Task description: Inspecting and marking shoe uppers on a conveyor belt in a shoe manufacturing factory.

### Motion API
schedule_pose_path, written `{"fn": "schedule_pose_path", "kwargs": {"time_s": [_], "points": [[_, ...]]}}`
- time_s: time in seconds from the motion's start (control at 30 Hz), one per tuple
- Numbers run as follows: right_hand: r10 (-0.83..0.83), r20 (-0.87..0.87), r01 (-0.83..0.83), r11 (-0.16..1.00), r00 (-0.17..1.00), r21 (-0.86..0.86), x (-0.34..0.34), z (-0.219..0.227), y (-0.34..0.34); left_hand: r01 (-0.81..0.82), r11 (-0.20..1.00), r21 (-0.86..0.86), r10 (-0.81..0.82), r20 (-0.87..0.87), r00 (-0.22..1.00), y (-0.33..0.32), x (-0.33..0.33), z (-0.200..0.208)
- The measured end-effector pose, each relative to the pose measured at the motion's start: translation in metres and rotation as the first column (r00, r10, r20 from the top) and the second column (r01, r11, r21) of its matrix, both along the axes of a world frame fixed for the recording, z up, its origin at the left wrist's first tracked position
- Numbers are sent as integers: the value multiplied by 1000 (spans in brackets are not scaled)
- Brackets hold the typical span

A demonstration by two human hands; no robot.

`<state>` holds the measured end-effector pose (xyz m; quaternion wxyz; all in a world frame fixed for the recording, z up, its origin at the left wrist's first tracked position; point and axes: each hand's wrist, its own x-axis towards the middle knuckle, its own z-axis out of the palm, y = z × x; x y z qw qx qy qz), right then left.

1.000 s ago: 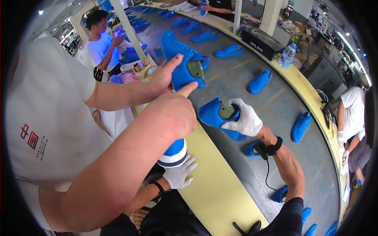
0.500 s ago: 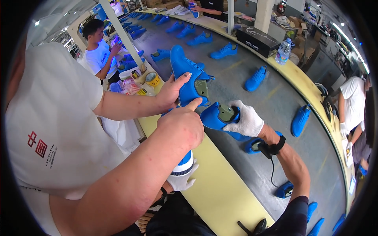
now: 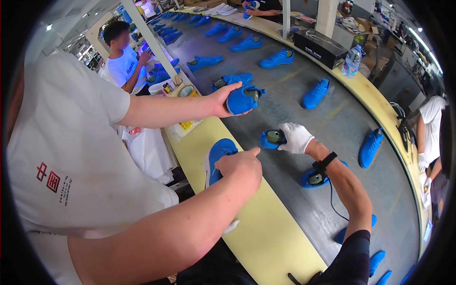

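My right hand [image 3: 295,138], in a white glove with a black band at the wrist, grips a blue shoe [image 3: 269,145] over the dark belt. A green last fills the shoe's opening. Of my left hand [image 3: 231,226] only a scrap of white glove shows below a co-worker's forearm; its fingers are hidden. Another blue shoe [image 3: 219,151] with a white sole edge shows above that forearm, and I cannot tell what supports it. The co-worker's one hand [image 3: 222,100] holds up a blue shoe [image 3: 242,99]; their other hand [image 3: 241,167] stretches a finger toward my right hand.
Several blue shoes [image 3: 315,94] lie along the dark conveyor belt [image 3: 304,123]. A yellow ledge [image 3: 266,223] runs along its near side. A black box [image 3: 320,47] and a water bottle [image 3: 352,61] stand on the far ledge. The co-worker's forearm [image 3: 166,223] crosses in front of me.
My right hand has moved its shoe away from the co-worker's shoe and slightly lower. The co-worker has turned their shoe and moved their pointing hand right. My left hand has become mostly hidden.
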<state>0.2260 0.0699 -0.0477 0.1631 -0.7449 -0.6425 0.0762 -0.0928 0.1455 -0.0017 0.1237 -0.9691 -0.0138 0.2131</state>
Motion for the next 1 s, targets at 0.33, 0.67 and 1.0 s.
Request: {"fn": "schedule_pose_path", "kwargs": {"time_s": [0.33,0.67,1.0], "points": [[95,59,-87,989,994,-121,39,-55,19,664,325,673,-422,-525,739,-49,31,56],[-243,-209,300,901,947,312,-25,-30,-73,592,-10,806,-529,-507,681,-66,-32,43],[-144,-982,844,506,-122,-179,-118,-29,-142,501,-2,866,-746,-334,576,-94,-61,66]]}}
